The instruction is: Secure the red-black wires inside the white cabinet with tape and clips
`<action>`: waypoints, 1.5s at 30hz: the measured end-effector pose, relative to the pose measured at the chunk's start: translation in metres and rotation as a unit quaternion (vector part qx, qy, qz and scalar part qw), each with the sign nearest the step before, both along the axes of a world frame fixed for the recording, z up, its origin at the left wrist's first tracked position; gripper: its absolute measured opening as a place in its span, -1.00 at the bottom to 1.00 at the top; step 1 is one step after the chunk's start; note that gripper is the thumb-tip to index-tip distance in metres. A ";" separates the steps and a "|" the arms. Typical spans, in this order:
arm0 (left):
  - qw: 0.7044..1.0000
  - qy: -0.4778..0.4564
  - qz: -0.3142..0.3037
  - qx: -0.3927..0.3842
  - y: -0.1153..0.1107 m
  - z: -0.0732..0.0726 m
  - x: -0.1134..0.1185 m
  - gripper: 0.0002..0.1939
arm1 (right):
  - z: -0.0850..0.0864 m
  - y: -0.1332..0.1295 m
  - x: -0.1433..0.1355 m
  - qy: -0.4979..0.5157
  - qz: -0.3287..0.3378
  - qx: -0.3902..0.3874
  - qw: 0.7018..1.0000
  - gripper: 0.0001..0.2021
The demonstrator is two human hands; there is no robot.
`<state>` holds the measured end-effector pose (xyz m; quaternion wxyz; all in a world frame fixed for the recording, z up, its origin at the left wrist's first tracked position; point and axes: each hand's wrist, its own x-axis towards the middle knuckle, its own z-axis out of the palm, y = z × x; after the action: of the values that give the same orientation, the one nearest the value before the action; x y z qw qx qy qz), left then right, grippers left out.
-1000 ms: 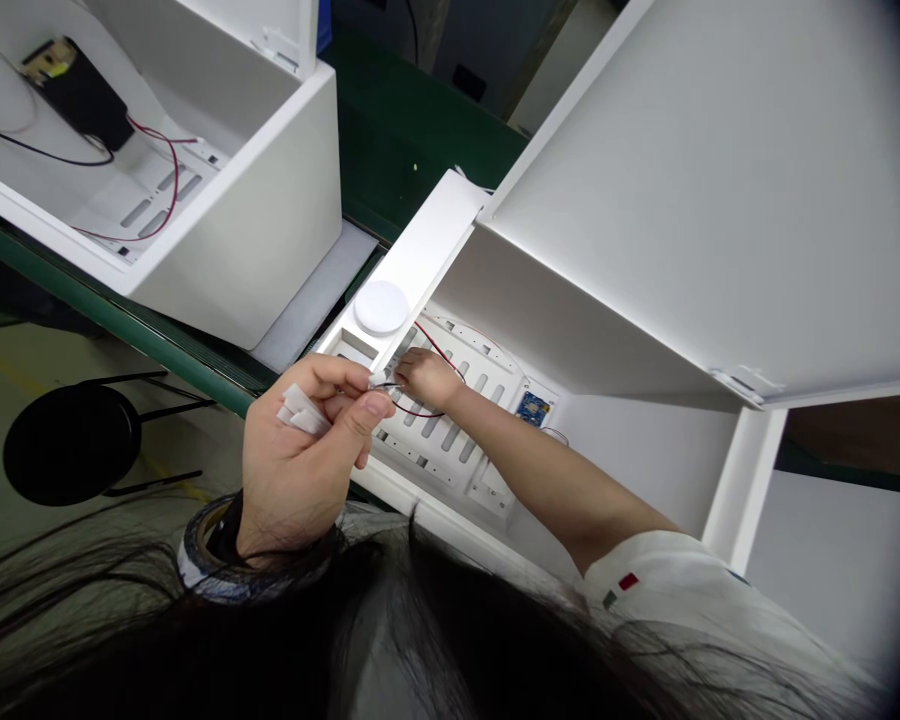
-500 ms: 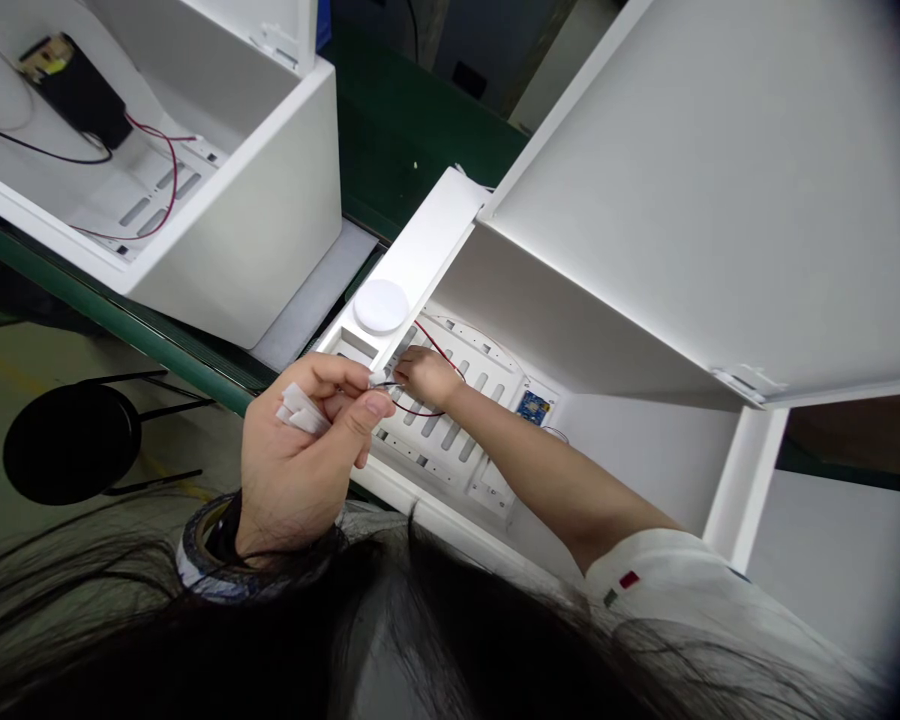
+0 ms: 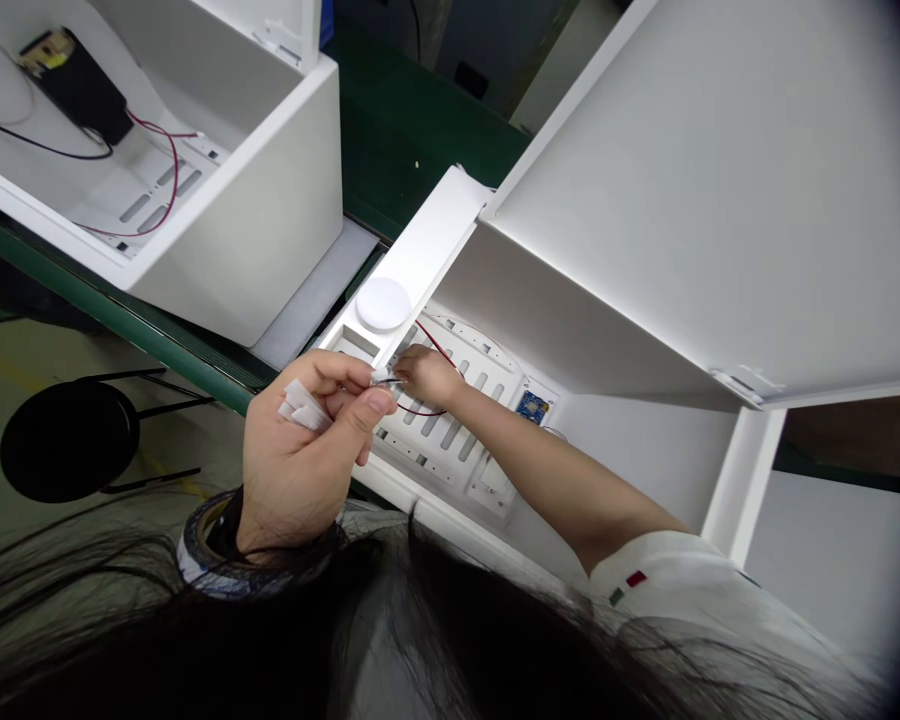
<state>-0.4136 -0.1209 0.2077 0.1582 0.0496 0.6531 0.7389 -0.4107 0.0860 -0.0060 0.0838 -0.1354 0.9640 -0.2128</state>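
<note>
My left hand (image 3: 300,450) is closed at the near left rim of an open white box (image 3: 510,290), pinching a thin dark wire (image 3: 391,381) with a small whitish piece at the fingertips. Several white strips (image 3: 304,405) are tucked against its fingers, and a roll of tape (image 3: 214,545) sits around the wrist. Inside the box, just beyond the left fingertips, my right hand (image 3: 429,377) has its fingers curled together; what they grip is hidden. A red wire (image 3: 436,342) loops past the right hand over the slotted white base plate (image 3: 480,383).
A blue circuit board (image 3: 532,406) lies at the box's inner floor. The raised lid (image 3: 720,200) stands on the right. Another white box (image 3: 262,210) with a black device (image 3: 82,90) and wires is at left. A round white disc (image 3: 382,304) sits on the rim; a black stool (image 3: 67,440) stands below.
Both hands stay almost in place, with only slight finger movement at the wire. The view has shifted very slightly.
</note>
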 end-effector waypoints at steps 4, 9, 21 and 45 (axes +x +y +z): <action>1.000 0.004 0.000 0.000 0.000 0.000 0.000 -0.91 | 0.002 -0.005 0.000 0.006 0.045 0.059 0.997 -0.81; 1.000 0.004 -0.001 -0.002 0.000 0.000 0.000 -0.91 | 0.002 -0.012 0.001 0.013 0.047 0.106 0.993 -0.80; 1.000 -0.008 -0.005 -0.001 0.001 0.001 0.001 -0.92 | 0.008 -0.027 0.001 -0.004 0.023 0.160 0.987 -0.77; 1.000 -0.014 -0.003 -0.003 0.001 0.003 0.000 -0.91 | -0.009 -0.021 0.007 -0.025 -0.162 -0.010 0.986 -0.94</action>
<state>-0.4131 -0.1197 0.2103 0.1694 0.0409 0.6529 0.7371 -0.4041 0.0648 -0.0149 0.0706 0.0274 0.9686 -0.2367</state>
